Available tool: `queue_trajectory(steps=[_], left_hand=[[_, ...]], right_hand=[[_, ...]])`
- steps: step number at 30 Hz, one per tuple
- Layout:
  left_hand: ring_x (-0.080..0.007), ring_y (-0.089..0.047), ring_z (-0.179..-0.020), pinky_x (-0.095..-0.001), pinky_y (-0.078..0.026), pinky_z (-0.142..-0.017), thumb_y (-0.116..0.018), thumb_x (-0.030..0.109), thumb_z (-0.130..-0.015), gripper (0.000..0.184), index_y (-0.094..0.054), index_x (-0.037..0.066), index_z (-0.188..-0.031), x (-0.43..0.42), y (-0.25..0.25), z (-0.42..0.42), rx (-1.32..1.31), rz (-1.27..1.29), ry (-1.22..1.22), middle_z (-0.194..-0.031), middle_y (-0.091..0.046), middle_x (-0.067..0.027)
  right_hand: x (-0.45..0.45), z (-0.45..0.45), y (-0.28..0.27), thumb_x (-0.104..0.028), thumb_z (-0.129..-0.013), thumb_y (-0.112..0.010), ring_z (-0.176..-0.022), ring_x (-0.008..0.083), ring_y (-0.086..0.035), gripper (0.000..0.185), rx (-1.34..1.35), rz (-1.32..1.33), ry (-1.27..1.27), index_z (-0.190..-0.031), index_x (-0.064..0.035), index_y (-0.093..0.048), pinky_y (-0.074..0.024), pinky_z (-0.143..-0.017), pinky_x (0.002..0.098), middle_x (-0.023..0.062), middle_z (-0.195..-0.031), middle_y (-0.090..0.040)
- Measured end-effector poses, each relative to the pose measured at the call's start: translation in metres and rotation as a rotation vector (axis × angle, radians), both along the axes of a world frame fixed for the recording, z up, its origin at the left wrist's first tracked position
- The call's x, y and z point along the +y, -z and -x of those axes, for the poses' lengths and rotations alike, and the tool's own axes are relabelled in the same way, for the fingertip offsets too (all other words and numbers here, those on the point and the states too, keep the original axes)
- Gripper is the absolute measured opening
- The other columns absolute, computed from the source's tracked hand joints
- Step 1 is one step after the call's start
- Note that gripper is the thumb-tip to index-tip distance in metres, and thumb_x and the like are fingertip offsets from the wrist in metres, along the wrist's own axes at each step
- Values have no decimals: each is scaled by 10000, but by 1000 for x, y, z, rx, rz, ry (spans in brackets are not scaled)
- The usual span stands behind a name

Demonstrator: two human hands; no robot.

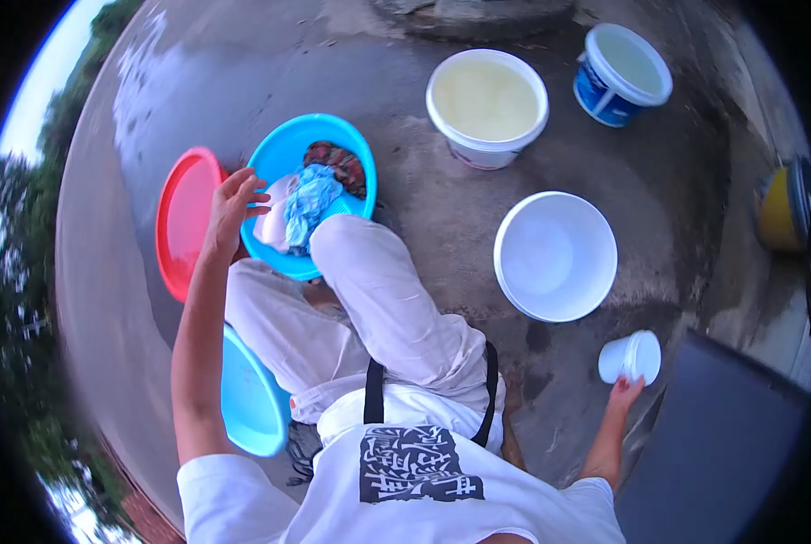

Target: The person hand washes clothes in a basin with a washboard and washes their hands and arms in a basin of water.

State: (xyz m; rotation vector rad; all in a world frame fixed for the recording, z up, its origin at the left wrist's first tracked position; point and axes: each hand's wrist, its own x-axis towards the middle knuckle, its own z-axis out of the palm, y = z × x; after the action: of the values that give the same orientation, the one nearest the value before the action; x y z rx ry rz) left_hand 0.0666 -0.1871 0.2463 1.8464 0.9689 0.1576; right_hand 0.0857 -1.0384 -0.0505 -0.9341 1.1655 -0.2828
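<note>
My left hand is raised at the left rim of a blue basin, open, its fingers loosely apart and holding nothing. Inside the basin lie a light blue cloth, a pale pink cloth and a dark patterned cloth. Off to the right, my right hand is closed on the rim of a small white bucket, which is tilted. Part of my fingers is hidden by that bucket.
A red basin and a light blue basin flank my legs on the left. Right of my knees stand a large white bucket, a liquid-filled white bucket and a blue-labelled bucket. A dark panel lies at lower right.
</note>
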Motion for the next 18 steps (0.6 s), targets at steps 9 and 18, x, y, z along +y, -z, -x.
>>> queue_trajectory(steps=[9, 18], left_hand=[[-206, -618, -886, -328, -557, -730, -540, 356, -927, 554, -437, -41, -1300, 23, 27, 50, 58, 84, -131, -1090, -585, -152], [-283, -640, -945, -372, -567, -740, -529, 270, -923, 533, -397, -71, -1312, 14, 102, 63, 188, 302, -247, -1106, -589, -185]], right_hand=[[13, 80, 40, -298, -829, -582, -765, 267, -601, 386, 207, -247, 15, -1054, 14, -541, -562, -677, 385, 132, -879, -600], [-15, 26, 15, -234, -818, -510, -779, 241, -565, 255, 661, 397, -367, -948, -16, -540, -493, -669, 381, 111, -862, -555]])
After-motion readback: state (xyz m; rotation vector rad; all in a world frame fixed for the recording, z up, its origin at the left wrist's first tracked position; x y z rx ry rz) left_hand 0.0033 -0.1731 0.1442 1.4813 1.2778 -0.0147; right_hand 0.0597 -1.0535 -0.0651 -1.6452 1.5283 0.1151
